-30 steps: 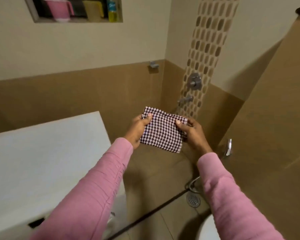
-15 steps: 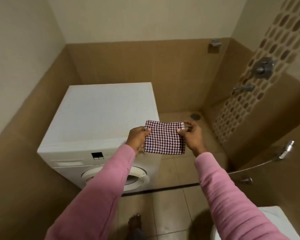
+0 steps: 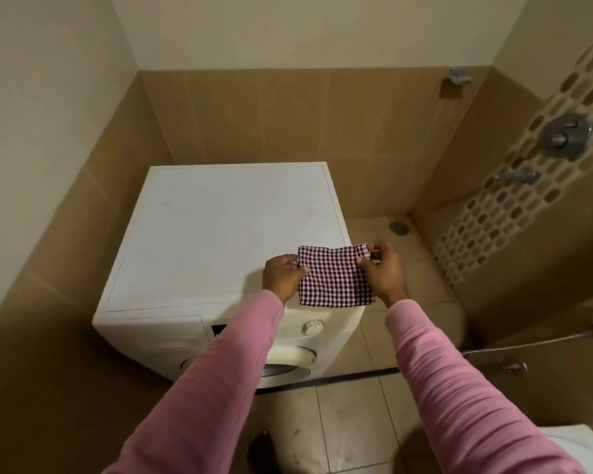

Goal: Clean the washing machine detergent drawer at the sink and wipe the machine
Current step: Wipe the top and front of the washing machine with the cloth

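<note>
Both hands hold the cloth between them. Our left hand (image 3: 283, 277) pinches its left edge and our right hand (image 3: 384, 275) pinches its upper right corner. The cloth (image 3: 334, 277), folded small, hangs flat right of centre in the frame, over the front right corner of the machine (image 3: 226, 234).

We judge the step in hand to be readying the cloth for wiping. To do it well, we should keep the cloth folded into a firm pad and lay it flat on the machine. We would then wipe in overlapping strokes from the far edge toward us, and finish round the dial (image 3: 313, 327) and the door (image 3: 288, 362).

At the left of the front panel the drawer (image 3: 151, 331) sits flush and closed, so we cannot see what it holds. The door looks closed too, partly behind our left sleeve (image 3: 220, 371), and the drum's contents are hidden. A white edge (image 3: 569, 446) at lower right is too cut off to call a sink.
</note>
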